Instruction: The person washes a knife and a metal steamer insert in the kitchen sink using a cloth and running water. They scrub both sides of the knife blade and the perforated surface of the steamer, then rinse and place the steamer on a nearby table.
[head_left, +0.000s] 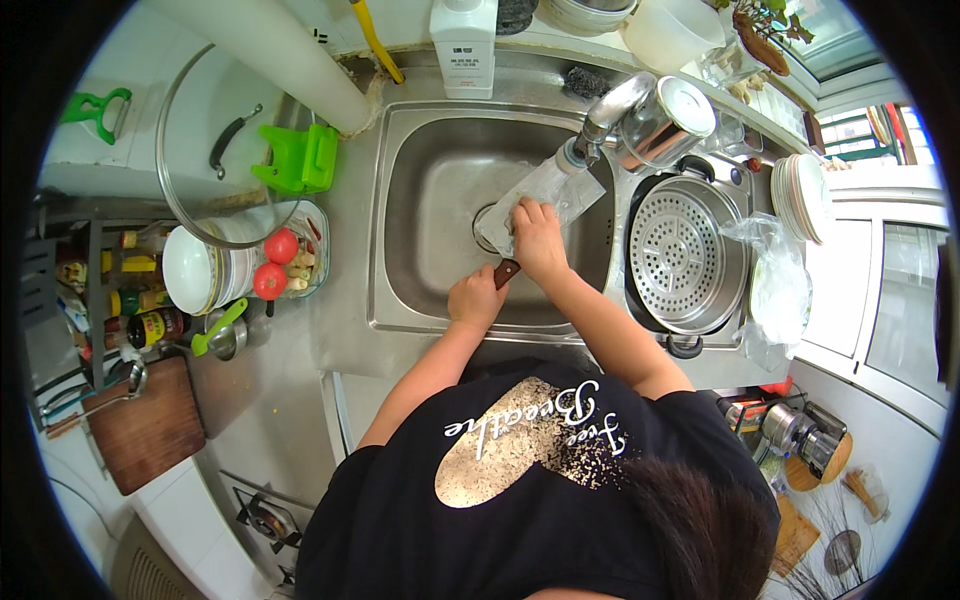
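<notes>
My left hand (475, 296) is closed around the brown wooden handle (507, 274) of a broad-bladed kitchen knife, over the near part of a stainless steel sink (431, 210). The blade (495, 225) looks wet and lies below the faucet (592, 135), where water appears to run onto it. With bent fingers, my right hand (538, 236) rests on the blade. Its fingertips are partly hidden, so I cannot tell whether they grip anything.
Right of the sink stands a steamer pot (686, 255), with a plastic bag (776, 277) and stacked plates (799, 199) beyond. Leftward are a glass lid (217, 150), a green holder (300, 159), bowls (195, 270) and tomatoes (270, 281). A white bottle (463, 52) stands behind.
</notes>
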